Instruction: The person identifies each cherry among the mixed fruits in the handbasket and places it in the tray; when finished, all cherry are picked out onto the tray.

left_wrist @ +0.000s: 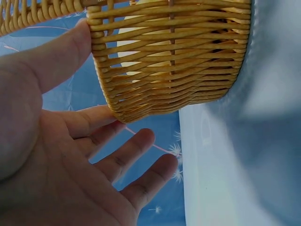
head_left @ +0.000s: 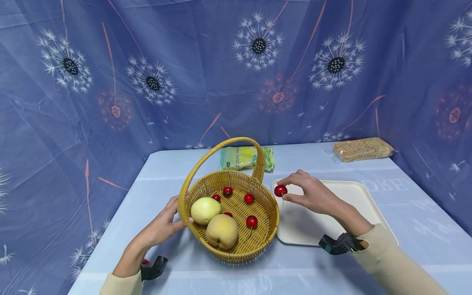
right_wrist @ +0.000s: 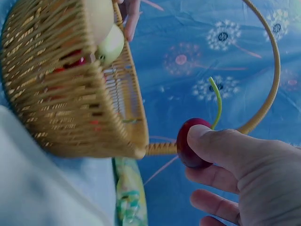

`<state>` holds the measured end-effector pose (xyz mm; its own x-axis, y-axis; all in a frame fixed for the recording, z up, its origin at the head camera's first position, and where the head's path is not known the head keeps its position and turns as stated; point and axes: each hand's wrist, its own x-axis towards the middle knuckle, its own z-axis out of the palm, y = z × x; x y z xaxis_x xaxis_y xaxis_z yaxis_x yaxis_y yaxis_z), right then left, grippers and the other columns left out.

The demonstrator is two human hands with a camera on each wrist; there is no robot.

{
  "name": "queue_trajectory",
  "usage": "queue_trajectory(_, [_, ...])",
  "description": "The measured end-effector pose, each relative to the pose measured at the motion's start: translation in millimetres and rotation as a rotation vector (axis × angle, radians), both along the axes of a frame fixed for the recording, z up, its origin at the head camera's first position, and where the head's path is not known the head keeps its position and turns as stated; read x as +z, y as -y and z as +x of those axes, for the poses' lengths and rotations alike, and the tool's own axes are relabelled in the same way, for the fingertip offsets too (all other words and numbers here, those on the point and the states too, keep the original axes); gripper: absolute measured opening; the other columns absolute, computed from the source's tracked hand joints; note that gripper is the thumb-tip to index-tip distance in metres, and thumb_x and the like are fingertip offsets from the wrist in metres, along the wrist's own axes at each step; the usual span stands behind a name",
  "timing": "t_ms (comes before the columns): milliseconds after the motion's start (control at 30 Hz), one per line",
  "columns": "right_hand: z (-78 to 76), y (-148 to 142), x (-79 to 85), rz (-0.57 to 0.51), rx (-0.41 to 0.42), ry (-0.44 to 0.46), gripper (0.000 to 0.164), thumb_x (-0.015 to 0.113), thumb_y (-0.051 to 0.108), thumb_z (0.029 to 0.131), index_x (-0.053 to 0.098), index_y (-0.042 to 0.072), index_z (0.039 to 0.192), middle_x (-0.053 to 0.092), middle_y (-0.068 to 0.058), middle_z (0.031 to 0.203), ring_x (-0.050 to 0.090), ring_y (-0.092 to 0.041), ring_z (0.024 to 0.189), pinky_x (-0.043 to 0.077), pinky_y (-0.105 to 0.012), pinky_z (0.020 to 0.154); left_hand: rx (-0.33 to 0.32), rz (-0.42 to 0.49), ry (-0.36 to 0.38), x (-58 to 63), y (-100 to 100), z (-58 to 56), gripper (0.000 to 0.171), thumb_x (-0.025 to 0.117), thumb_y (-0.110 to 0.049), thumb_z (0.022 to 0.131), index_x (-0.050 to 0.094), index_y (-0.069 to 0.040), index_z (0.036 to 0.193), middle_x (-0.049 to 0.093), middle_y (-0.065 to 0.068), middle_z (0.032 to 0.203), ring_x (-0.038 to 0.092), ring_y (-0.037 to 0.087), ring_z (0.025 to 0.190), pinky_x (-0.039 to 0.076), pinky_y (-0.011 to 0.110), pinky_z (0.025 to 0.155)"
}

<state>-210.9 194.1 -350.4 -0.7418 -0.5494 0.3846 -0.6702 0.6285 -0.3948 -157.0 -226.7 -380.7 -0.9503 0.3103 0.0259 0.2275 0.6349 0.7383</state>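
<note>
A yellow wicker basket [head_left: 271, 229] with a tall arched handle holds a pale yellow-green fruit [head_left: 205, 210], a peach-like fruit [head_left: 222, 232] and several red cherries [head_left: 252, 221]. My left hand [head_left: 164, 223] holds the basket's left rim near the handle's base. In the left wrist view its thumb and index finger touch the rim, while the other fingers stand spread below. To the right of the basket, my right hand [head_left: 313, 192] pinches a dark red cherry [right_wrist: 190, 143] between thumb and fingers, above the tray's left edge. A green stem sticks out from this cherry.
A white rectangular tray [head_left: 354, 192] lies right of the basket, under my right forearm. Behind the basket is a green-yellow packet [head_left: 239, 157]. A clear bag of tan grain-like food [head_left: 363, 149] rests at the back right. Blue patterned cloth [head_left: 206, 82] surrounds the table.
</note>
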Motion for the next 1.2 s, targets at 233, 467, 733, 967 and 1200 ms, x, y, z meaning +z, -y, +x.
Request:
queue_trajectory(233, [-5.3,-12.8,-20.7,-0.030,-0.073,0.013,0.034,0.076,0.020,0.079,0.068,0.017,0.112,0.069,0.007,0.101,0.054,-0.008,0.092,0.048,-0.035,0.076,-0.004,0.009,-0.016,-1.2,-0.1,0.1,0.069,0.065,-0.031,0.089,0.031,-0.012,0.146,0.027,0.013,0.150,0.025,0.041,0.138,0.029,0.069,0.102])
queue_trajectory(467, [-11.4,-18.5,-43.5,-0.036,-0.145,0.022,0.034,0.076,0.020,0.079,0.068,0.015,0.112,0.070,0.003,0.101,0.056,-0.012,0.091,0.048,-0.035,0.077,-0.029,0.027,-0.060,-3.3,-0.7,-0.2,0.067,0.064,-0.029,0.089,0.033,-0.015,0.147,0.030,0.013,0.148,0.026,0.039,0.139,0.027,0.068,0.104])
queue_trajectory(733, [-21.9,-20.6,-64.6,-0.042,-0.192,-0.004,0.033,0.075,0.011,0.077,0.068,0.011,0.109,0.071,-0.005,0.104,0.059,-0.022,0.090,0.049,-0.040,0.081,-0.036,0.031,-0.074,-5.2,1.1,-1.8,0.060,0.065,-0.027,0.089,0.039,-0.016,0.143,0.029,0.014,0.149,0.025,0.037,0.139,0.026,0.068,0.105])
queue_trajectory(967, [-25.9,-21.7,-75.7,-0.053,-0.243,0.061,0.034,0.073,0.011,0.077,0.067,0.010,0.111,0.070,-0.008,0.109,0.060,-0.026,0.095,0.048,-0.046,0.083,-0.030,0.037,-0.059,-4.9,0.6,-1.0,0.069,0.065,-0.028,0.089,0.031,-0.016,0.148,0.028,0.014,0.150,0.023,0.038,0.140,0.023,0.070,0.105])
queue_trajectory(1200, [-28.0,-21.0,-82.2,-0.016,-0.286,0.118,0.034,0.073,0.015,0.078,0.068,0.009,0.111,0.070,-0.008,0.107,0.060,-0.027,0.095,0.047,-0.048,0.084,-0.040,0.030,-0.067,-4.3,0.1,0.2,0.067,0.064,-0.029,0.089,0.032,-0.015,0.147,0.029,0.014,0.149,0.023,0.039,0.140,0.024,0.070,0.104])
